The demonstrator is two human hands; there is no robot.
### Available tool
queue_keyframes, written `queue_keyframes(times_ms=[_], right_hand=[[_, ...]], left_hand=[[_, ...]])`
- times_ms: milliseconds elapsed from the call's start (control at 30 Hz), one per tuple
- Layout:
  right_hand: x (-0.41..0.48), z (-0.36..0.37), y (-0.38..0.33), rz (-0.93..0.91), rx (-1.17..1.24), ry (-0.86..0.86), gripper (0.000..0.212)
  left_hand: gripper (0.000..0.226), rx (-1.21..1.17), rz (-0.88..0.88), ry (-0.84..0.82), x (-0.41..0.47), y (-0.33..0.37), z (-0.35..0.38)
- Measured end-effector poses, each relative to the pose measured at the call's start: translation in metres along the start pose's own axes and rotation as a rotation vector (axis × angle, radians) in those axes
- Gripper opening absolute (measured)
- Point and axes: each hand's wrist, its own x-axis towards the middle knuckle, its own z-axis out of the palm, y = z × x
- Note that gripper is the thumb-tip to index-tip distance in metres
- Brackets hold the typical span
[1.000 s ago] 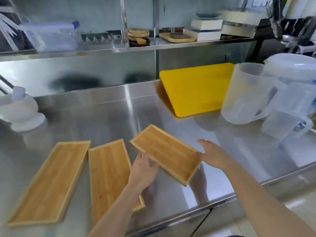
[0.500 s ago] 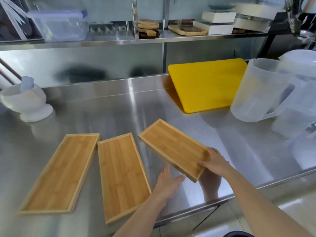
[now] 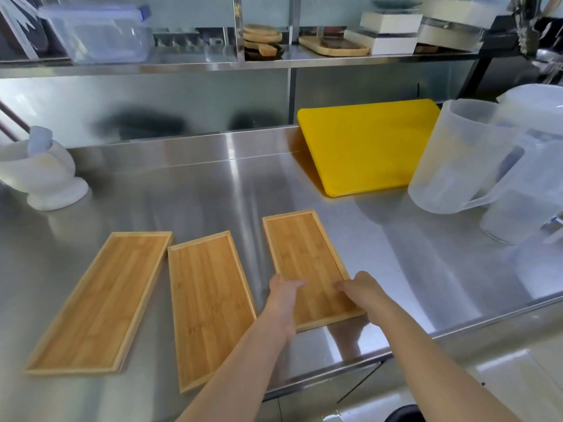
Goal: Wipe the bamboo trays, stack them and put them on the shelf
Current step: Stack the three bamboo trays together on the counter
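Three flat bamboo trays lie side by side on the steel counter: a left tray (image 3: 100, 300), a middle tray (image 3: 210, 303) and a right tray (image 3: 304, 257). My left hand (image 3: 285, 300) rests on the near left edge of the right tray, fingers over its rim. On that tray's near right edge sits my right hand (image 3: 362, 292), fingers curled on the rim. The right tray lies flat with its near end close to the counter's front edge. The steel shelf (image 3: 182, 63) runs along the wall above the counter.
A yellow cutting board (image 3: 365, 147) leans at the back right, beside translucent plastic jugs (image 3: 457, 156). A white mortar with pestle (image 3: 39, 175) stands at the far left. On the shelf are a clear lidded box (image 3: 100, 32), wooden pieces (image 3: 265, 38) and white boxes (image 3: 390, 28).
The right tray has been turned from a diagonal lie to lengthwise, roughly parallel with the other two. My left hand has moved onto its left edge, and my right hand has shifted along its right edge.
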Motion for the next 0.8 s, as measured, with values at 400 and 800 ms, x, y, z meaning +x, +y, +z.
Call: queue_keyframes(times_ms=[400,800], right_hand=[[-0.018,0.0,-0.017,-0.148,0.07,-0.094,0.017],[-0.049,0.049,-0.056,-0.563,-0.241,-0.109,0.037]], left_hand=[[0.028,0.151,0.003,0.213,-0.003,0.016,-0.02],[0.031,0.304,0.368,0.472,-0.051,0.031,-0.096]])
